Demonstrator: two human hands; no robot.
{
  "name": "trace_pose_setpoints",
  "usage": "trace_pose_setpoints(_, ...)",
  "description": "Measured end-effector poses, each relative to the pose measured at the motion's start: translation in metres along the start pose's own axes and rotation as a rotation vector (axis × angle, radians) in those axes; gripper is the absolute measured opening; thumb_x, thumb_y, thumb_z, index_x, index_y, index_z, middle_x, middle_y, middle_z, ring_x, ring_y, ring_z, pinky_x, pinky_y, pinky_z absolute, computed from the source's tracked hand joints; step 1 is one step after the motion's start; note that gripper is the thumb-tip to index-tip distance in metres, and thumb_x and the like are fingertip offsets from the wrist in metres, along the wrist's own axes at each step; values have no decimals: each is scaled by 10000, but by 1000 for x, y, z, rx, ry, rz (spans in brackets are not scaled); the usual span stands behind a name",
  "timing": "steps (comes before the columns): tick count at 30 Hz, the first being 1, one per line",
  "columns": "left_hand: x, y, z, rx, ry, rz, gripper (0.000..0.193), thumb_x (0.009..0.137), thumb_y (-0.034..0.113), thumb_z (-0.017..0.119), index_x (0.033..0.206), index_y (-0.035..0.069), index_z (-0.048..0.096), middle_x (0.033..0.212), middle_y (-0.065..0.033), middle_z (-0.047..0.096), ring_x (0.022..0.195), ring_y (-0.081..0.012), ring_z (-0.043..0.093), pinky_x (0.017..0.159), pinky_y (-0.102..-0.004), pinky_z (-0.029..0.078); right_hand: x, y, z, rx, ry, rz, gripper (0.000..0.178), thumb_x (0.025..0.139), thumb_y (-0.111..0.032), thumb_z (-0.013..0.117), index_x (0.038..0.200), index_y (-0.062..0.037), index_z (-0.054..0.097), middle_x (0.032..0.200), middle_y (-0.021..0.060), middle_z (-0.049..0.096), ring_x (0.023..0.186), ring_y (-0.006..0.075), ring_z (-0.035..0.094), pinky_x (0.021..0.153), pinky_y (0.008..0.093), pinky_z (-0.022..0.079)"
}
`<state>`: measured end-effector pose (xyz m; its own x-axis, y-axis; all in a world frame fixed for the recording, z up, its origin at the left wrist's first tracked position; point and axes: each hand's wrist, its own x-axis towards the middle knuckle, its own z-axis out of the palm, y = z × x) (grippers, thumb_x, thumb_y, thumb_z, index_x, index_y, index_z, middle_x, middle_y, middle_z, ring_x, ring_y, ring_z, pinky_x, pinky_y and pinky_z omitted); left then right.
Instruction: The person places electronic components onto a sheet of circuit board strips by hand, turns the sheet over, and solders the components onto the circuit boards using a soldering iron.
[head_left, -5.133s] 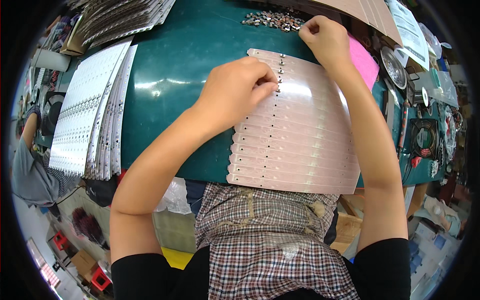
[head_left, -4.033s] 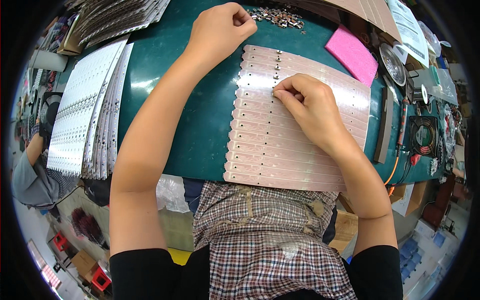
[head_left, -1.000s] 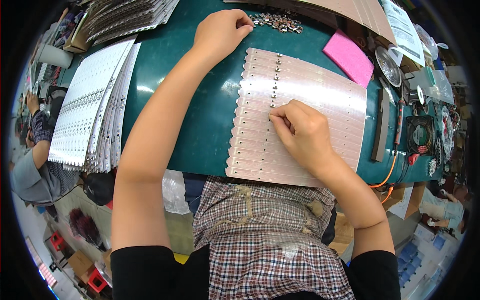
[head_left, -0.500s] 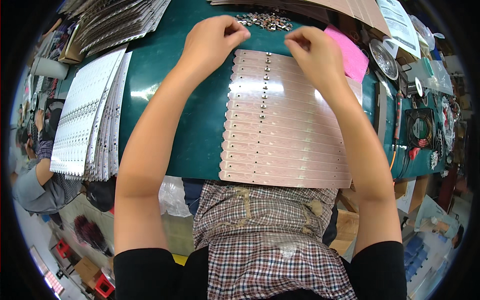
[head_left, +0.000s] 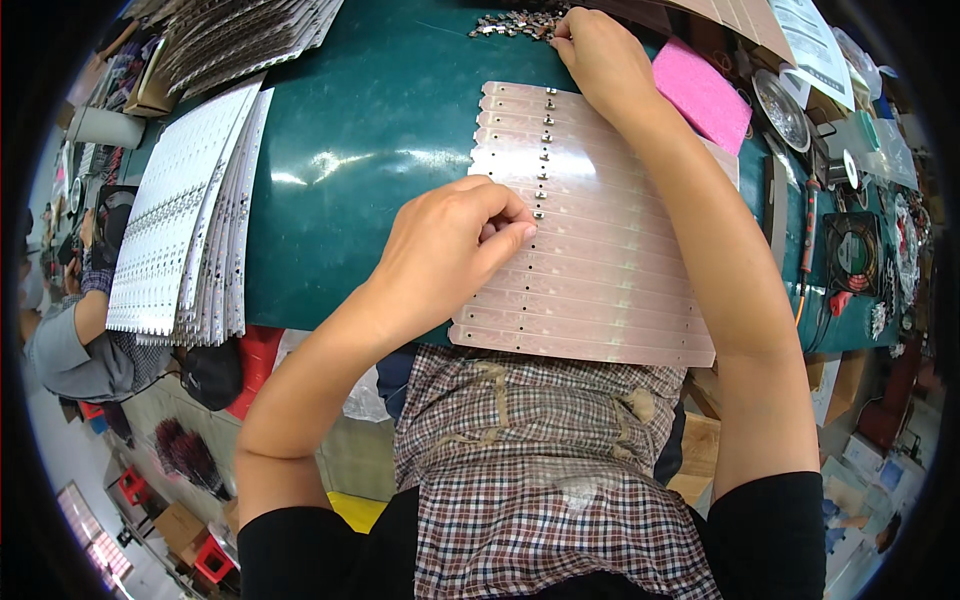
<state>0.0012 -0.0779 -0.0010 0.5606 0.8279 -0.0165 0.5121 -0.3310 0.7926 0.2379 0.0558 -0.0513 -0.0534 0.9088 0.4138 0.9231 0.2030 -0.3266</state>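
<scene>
A pinkish panel of joined circuit board strips (head_left: 610, 270) lies at the table's near edge. Small metal parts (head_left: 543, 177) sit in a column on its upper strips; the lower strips show bare dark holes there. My left hand (head_left: 460, 240) is over the panel's left side, thumb and forefinger pinched just below the lowest metal part; whatever is between the fingertips is too small to make out. At the far side my right hand (head_left: 600, 60) has its fingers closed at the right edge of a pile of small metal parts (head_left: 510, 24), its fingertips partly hidden.
White perforated boards (head_left: 185, 215) stand stacked at the left, with more boards (head_left: 245, 45) behind. To the right are a pink foam sheet (head_left: 700, 95), a metal dish (head_left: 780, 110), a soldering iron (head_left: 808, 230) and a small fan (head_left: 853, 255). Another person (head_left: 85, 335) sits far left.
My left hand has come down from near the pile to the panel's column of parts. My right hand has reached farther away to the pile. The view has shifted slightly.
</scene>
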Motion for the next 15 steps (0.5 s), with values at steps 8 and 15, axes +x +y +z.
trace_pose_setpoints(8,3,-6,10,57,62,50,118,893,136,737,933,25,731,866,-47,657,693,-150,587,657,-292,484,1,6,10,-74,77,-61,145,906,-146,631,869,-12,593,903,207,639,935,401,631,834,499,505)
trace_pose_setpoints(15,5,-7,11,136,74,82,123,895,148,729,937,32,728,874,-63,668,712,-180,622,663,-312,500,-5,-1,-7,110,152,23,134,890,-120,645,891,14,641,845,225,684,835,406,666,776,464,536)
